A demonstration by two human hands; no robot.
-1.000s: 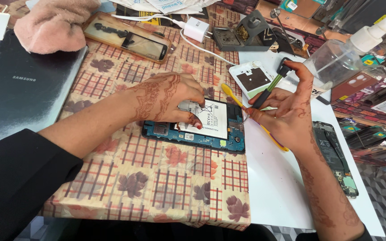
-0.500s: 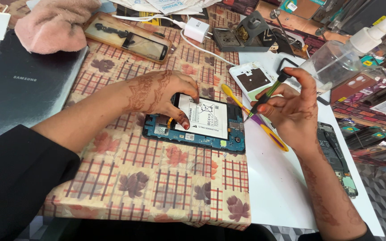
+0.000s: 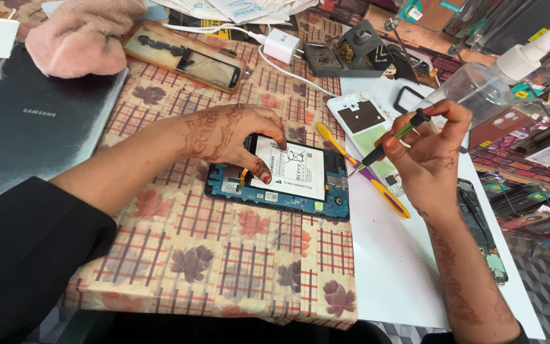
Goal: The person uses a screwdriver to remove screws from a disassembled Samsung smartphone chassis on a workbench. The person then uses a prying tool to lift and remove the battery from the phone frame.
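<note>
While my left hand (image 3: 227, 137) pins the battery (image 3: 291, 173) in the opened phone (image 3: 275, 191) at centre, thumb and fingers pinching its left edge, my right hand (image 3: 431, 153) grips a screwdriver (image 3: 394, 137) w/ tip just right of it. Looks like mid-teardown; next I'd need the tip on a screw.

black sleeves, henna-patterned hands (image 3: 224, 137).
</note>
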